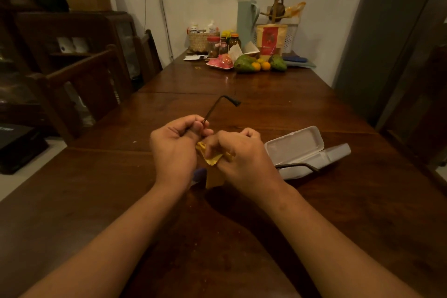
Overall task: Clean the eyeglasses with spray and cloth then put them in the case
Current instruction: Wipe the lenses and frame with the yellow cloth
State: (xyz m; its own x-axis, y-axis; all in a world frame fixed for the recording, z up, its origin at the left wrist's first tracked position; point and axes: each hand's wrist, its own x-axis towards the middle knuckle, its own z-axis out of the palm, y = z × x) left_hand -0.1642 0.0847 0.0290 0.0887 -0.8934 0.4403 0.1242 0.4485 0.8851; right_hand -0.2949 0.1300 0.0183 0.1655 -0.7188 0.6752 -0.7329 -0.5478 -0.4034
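a: where were the glasses [214, 108]?
b: held above the table [96, 201]. left hand [174, 145] pinched the frame to steady it, right hand [242, 155] clamped on the yellow cloth [210, 158], likely rubbing a lens.
a: the case [297, 145]?
b: open at three o'clock, ready.

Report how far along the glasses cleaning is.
Done: the case lies open on the table, ready. Whether spray went on cannot be told. In hand: the left hand grips the eyeglasses while the right hand pinches the yellow cloth against them, so this is the wiping stage. Left: finish wiping, then lay the eyeglasses in the case.
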